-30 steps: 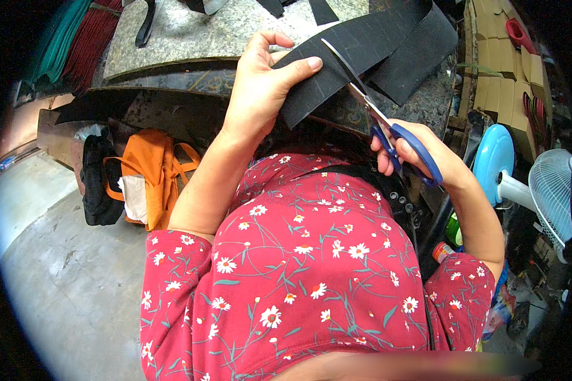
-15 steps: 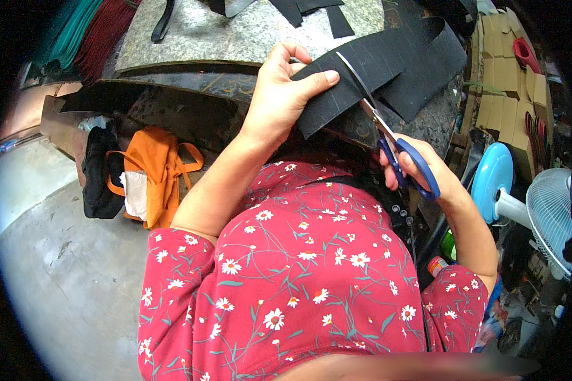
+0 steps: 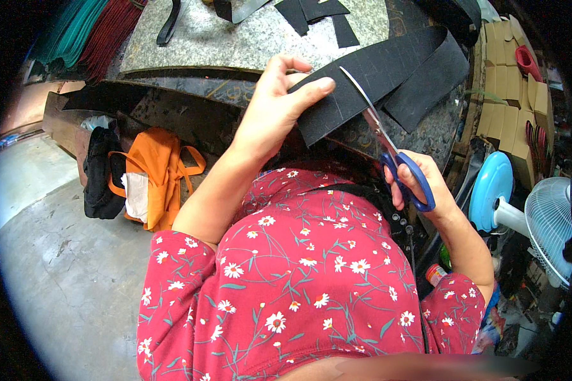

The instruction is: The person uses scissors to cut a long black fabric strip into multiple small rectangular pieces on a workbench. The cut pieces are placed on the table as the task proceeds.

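My left hand (image 3: 278,100) grips the near left end of a wide, flat black strip (image 3: 394,66), thumb on top and fingers curled at its far edge. The strip runs to the right, bends over in a loop and comes back underneath itself. Blue-handled scissors (image 3: 379,126) are in my right hand (image 3: 428,173), its fingers through the handle loops. One blade lies across the top of the strip just right of my left thumb; the other blade is mostly hidden beneath. Faint lines cross the strip's surface.
Beyond my hands, a speckled stone slab (image 3: 235,47) carries several black cut pieces (image 3: 344,32). Teal and dark red cords (image 3: 105,38) hang at far left. An orange bag (image 3: 162,165) is at left. Right are cardboard boxes (image 3: 499,76) and a white-and-blue fan (image 3: 492,190).
The scissors and strip sit slightly lower in the picture, along with the slab. The scissors' handles look a little closer together. Both hands keep their hold.
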Available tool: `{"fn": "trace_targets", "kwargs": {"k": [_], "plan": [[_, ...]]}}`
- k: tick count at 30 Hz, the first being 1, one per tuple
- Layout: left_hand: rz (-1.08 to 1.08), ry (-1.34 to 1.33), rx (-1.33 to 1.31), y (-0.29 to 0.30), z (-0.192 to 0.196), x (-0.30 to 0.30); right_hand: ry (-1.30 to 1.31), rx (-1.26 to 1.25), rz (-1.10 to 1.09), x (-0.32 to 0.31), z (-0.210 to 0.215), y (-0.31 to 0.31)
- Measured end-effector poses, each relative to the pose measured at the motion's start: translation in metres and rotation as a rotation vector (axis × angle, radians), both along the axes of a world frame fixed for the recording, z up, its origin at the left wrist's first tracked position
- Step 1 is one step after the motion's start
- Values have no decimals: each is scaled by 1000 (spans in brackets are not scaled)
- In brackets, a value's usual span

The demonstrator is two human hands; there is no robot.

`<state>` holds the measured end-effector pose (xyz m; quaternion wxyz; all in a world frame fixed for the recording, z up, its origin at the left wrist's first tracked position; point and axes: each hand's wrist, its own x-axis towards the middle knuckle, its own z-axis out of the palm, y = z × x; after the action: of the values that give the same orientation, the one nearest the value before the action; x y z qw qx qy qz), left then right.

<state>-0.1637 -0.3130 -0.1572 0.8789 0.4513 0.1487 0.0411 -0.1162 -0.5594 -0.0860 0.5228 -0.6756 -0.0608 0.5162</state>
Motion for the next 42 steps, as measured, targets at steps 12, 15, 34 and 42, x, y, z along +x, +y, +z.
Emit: {"fn": "trace_targets", "kwargs": {"k": [12, 15, 34, 42], "plan": [[-189, 31, -10, 14, 4, -14, -88, -35, 165, 17, -5, 20], [-181, 27, -25, 16, 5, -14, 20, -74, 100, 15, -7, 17], [4, -116, 7, 5, 11, 8, -161, 47, 208, 16, 2, 25], [19, -129, -45, 0, 12, 7, -183, -3, 242, 17, 0, 27]]}}
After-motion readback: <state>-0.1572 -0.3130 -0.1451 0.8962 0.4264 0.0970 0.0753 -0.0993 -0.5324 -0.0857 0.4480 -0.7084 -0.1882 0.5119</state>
